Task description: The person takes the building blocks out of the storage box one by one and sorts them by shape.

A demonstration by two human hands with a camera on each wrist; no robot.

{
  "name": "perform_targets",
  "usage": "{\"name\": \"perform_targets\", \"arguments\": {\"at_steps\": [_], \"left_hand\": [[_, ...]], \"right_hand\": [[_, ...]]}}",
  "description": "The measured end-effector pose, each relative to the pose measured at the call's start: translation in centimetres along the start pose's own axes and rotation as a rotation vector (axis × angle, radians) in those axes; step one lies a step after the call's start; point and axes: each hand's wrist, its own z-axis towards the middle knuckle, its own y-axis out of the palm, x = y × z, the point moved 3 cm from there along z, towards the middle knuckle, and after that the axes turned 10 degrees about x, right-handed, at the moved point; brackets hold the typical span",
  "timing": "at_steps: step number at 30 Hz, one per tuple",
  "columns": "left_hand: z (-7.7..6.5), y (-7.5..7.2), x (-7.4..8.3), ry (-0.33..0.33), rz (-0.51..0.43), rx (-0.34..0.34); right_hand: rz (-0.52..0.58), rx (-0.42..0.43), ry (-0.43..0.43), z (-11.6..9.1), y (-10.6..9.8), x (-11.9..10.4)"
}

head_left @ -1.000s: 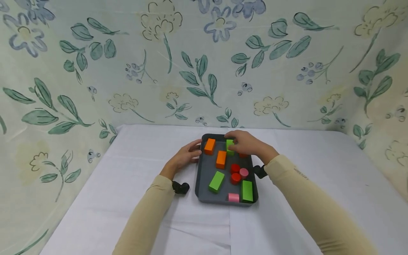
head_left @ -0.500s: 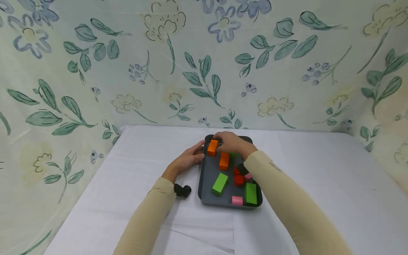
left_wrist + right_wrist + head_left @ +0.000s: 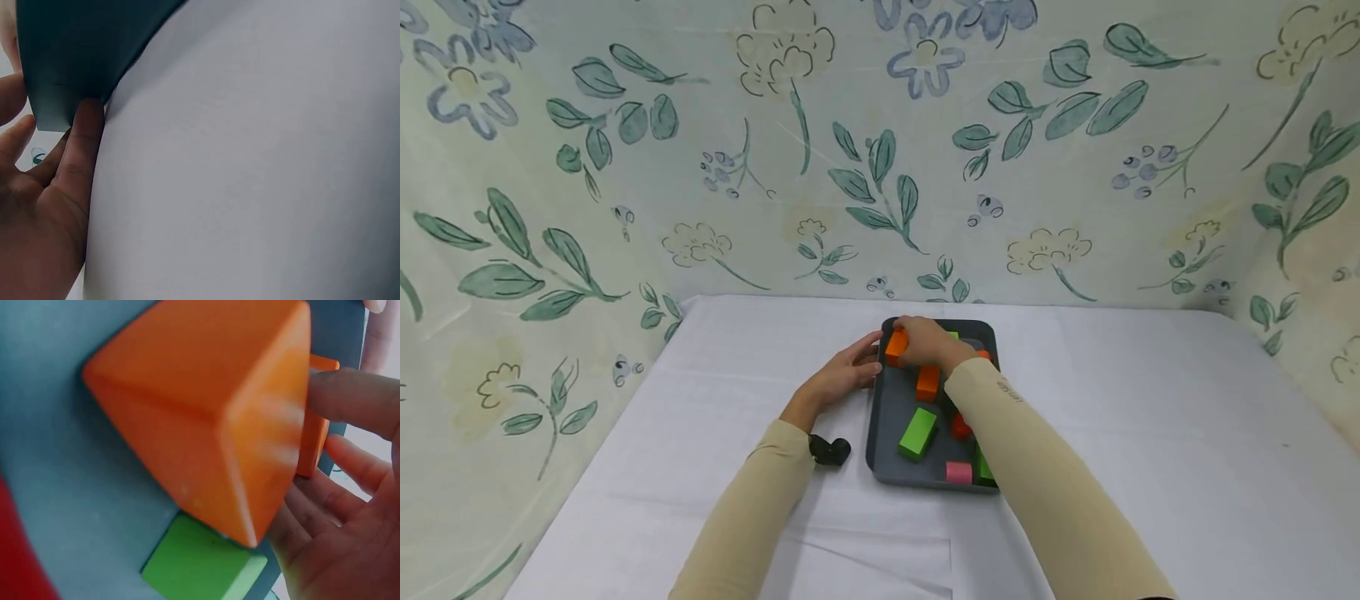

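Note:
A dark grey tray (image 3: 891, 446) lies on the white cloth, holding coloured blocks. My right hand (image 3: 927, 343) reaches over its far left corner and grips an orange block (image 3: 895, 350) between thumb and fingers. In the right wrist view that orange block (image 3: 310, 450) shows partly between the thumb and fingers, behind a nearer orange block (image 3: 187, 381). My left hand (image 3: 841, 375) rests along the tray's left side, its fairly straight fingers touching the wall. The left wrist view shows a finger (image 3: 87, 134) against the tray's dark outer side.
Inside the tray are a green block (image 3: 917, 433), a pink cylinder (image 3: 958, 472), a red cylinder (image 3: 961, 427) and another green block (image 3: 986, 468) partly behind the right sleeve (image 3: 1030, 450). White cloth (image 3: 760, 350) surrounds the tray; a floral curtain (image 3: 820, 192) hangs behind.
My right hand has moved left from the far green block to the far left orange block, and its fingers have closed on it. The left hand stays at the tray's side.

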Motion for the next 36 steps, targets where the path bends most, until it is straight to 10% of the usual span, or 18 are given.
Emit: {"name": "perform_targets", "arguments": {"at_steps": [20, 36], "left_hand": [[0.3, 0.7, -0.1, -0.024, -0.028, 0.007], [-0.1, 0.2, 0.3, -0.033, -0.013, 0.020]], "right_hand": [[0.023, -0.015, 0.034, 0.2, 0.4, 0.5], [-0.018, 0.037, -0.114, -1.9, -4.6, 1.0]]}}
